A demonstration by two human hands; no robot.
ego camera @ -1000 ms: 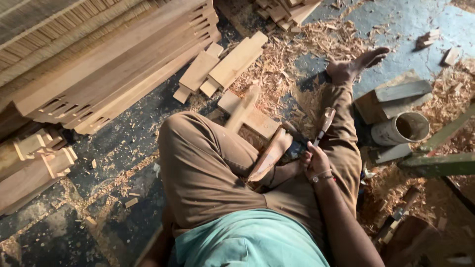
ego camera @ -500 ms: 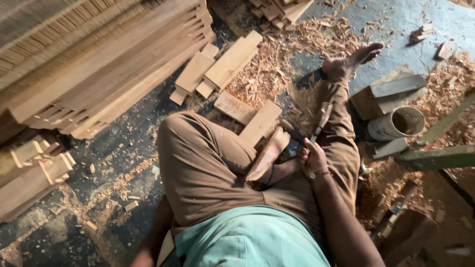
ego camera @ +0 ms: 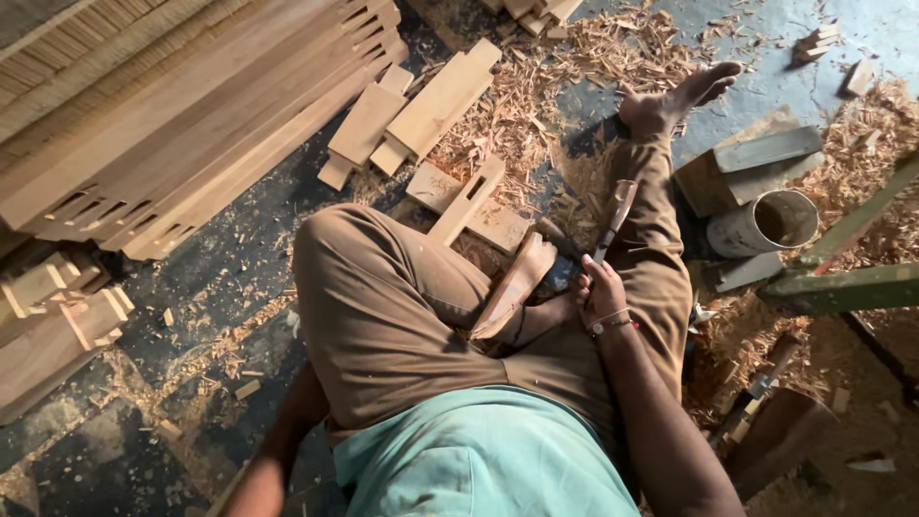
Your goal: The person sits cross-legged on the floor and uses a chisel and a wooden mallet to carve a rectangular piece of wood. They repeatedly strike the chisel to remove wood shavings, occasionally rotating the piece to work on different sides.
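The person wears a pale teal shirt (ego camera: 483,455) with short sleeves — the forearms are bare — and loose brown trousers (ego camera: 383,316) that crease at the knees and run down to the ankles. Both feet are bare. On the right wrist sits a thin bracelet (ego camera: 609,325) — a light band with a dark one beside it.

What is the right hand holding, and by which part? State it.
The right hand holds a chisel by the lower end of its blade, the wooden handle pointing away. The left hand is out of view.
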